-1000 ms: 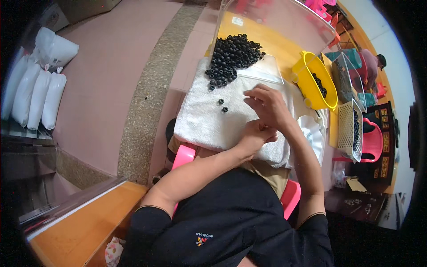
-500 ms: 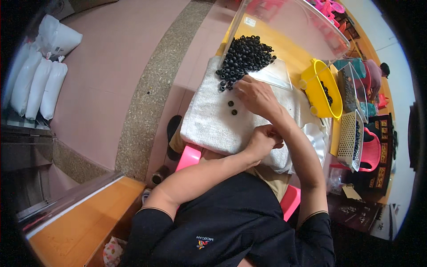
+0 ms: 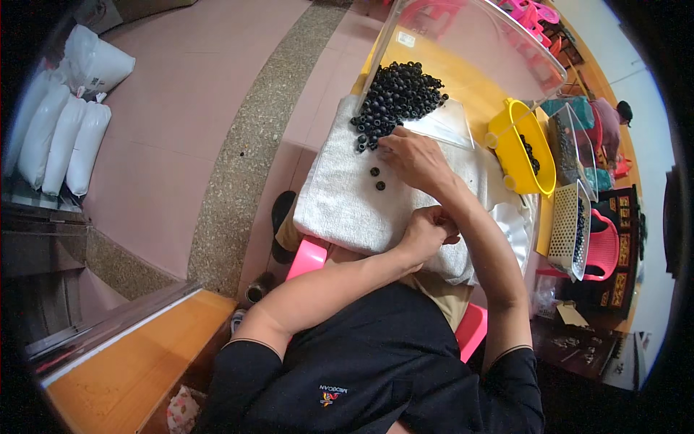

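Observation:
A heap of small black ring-like pieces (image 3: 396,98) spills from a clear plastic bin onto a white towel (image 3: 343,206). At the near edge of that heap is my right hand (image 3: 418,160), its fingers curled and drawn together; the hand itself hides whatever they pinch. Two loose black pieces (image 3: 377,179) lie on the towel just left of it. My left hand (image 3: 428,233) is closed low over the towel, close to my lap and partly behind my right forearm. What it holds, if anything, cannot be seen.
The clear bin (image 3: 491,43) lies tipped on the yellow table (image 3: 463,69). To the right stand a yellow tub (image 3: 512,148) with black pieces in it and a white perforated basket (image 3: 565,231). A person (image 3: 611,126) sits farther off. White sacks (image 3: 65,137) stand at far left.
My right hand has shifted slightly at the heap's edge, its fingers still drawn together. The left hand and the two loose pieces stay where they were.

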A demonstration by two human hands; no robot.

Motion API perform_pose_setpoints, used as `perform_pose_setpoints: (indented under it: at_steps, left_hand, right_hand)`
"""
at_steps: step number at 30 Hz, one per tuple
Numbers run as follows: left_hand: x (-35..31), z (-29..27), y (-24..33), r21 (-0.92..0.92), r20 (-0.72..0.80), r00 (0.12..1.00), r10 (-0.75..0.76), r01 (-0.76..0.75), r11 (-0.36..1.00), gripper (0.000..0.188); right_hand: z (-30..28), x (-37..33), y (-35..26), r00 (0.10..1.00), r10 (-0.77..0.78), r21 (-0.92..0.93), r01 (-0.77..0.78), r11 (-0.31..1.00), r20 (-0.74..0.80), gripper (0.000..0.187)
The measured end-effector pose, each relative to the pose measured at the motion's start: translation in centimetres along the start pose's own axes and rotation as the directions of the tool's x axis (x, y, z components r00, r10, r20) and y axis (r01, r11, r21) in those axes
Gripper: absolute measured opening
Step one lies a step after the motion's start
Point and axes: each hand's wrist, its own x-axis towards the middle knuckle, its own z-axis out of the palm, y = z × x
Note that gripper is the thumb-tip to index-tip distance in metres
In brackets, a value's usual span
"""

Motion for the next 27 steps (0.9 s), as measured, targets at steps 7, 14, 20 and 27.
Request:
perform_pose_setpoints:
  at_steps: [7,14,20,27]
  left_hand:
    - [0.0,-0.1,0.2,0.082,0.03,0.999,0.034,-0.036,0.996,0.004]
    - [0.3,-0.1,-0.6,0.209,0.067,0.99,0.127,-0.139,0.968,0.004]
    - [0.6,-0.3,-1.1,-0.007,0.019,0.999,-0.044,0.044,0.999,0.006]
    - [1.5,-0.8,-1.8,-0.257,0.107,0.981,-0.16,0.183,0.949,0.01]
  right_hand:
    - [1.0,1.1,-1.2,0.998,0.052,-0.04,-0.051,0.998,0.02,0.024]
    - [0.5,0.0,-0.4,0.996,0.094,0.12,-0.093,0.989,-0.003,0.02]
    - [-0.6,-2.3,1.5,0.98,0.199,0.333,-0.181,0.925,-0.021,0.018]
    - [-1.6,-7.7,4.6,0.935,0.348,0.608,-0.24,0.757,-0.063,0.009]
